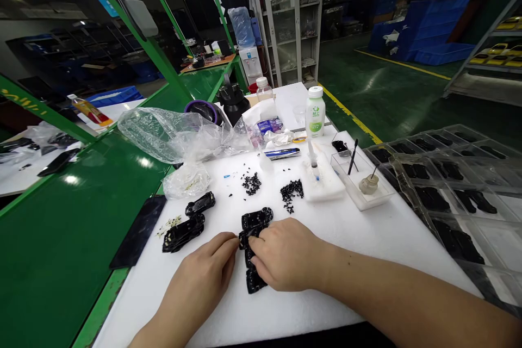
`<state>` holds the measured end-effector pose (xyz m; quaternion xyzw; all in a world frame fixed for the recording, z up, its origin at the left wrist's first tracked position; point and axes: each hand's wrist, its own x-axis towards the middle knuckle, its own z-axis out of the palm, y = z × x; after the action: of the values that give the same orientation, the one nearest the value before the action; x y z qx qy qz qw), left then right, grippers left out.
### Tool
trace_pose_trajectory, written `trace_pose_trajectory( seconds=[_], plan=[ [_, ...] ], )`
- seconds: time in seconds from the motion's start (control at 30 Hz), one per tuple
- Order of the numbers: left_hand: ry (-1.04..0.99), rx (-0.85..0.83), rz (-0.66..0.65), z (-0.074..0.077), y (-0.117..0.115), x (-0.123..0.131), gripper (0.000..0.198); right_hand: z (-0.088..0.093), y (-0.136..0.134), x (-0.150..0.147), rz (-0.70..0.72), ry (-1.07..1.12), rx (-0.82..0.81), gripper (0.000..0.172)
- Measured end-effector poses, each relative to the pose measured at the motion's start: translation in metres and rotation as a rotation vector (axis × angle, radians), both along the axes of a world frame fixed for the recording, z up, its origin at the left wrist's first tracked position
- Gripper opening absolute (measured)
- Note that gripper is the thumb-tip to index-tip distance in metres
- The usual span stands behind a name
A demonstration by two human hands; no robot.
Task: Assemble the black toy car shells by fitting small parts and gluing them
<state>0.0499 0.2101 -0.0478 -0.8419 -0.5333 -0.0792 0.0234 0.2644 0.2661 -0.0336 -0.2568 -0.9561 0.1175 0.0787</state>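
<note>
Several small black toy car bodies lie in a column on the white foam sheet (326,288) in front of me. My left hand (207,266) has its fingers pressed together at the left end of one black toy car (243,238). From the other side my right hand (285,255) bends its fingers and thumb over the same car and covers much of it. Whether a tiny part sits between the right fingertips is hidden. Just beyond is another black car body (256,218), and a partly covered one (255,281) lies nearer me.
Two black cars (183,232) lie at left beside pale bits (169,224). Heaps of tiny black parts (291,190) lie ahead, near a syringe (313,160), blue tweezers (281,153), a white bottle (315,111) and a clear box (362,201). Compartment trays (489,234) stand right.
</note>
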Motion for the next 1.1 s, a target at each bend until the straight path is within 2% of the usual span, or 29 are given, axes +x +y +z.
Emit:
trace_pose_trajectory(
  seconds=[0.2,0.47,0.63,0.87,1.1],
  plan=[
    [0.005,0.042,-0.021,0.000,-0.007,0.001,0.030,-0.003,-0.002,0.000,0.005,0.034,-0.024,0.030],
    [-0.190,-0.054,0.018,0.004,0.001,-0.002,0.023,-0.005,-0.001,0.001,0.000,0.029,-0.028,0.032],
    [-0.159,-0.067,0.015,0.006,0.011,0.001,0.019,-0.004,0.000,0.001,-0.014,0.010,-0.039,0.031],
    [0.030,-0.128,0.018,0.006,0.015,0.001,0.023,-0.005,-0.001,0.001,-0.006,0.017,-0.038,0.031],
    [-0.070,-0.222,0.016,0.004,0.023,-0.009,0.025,-0.007,-0.001,0.001,-0.022,0.026,-0.057,0.033]
  ],
)
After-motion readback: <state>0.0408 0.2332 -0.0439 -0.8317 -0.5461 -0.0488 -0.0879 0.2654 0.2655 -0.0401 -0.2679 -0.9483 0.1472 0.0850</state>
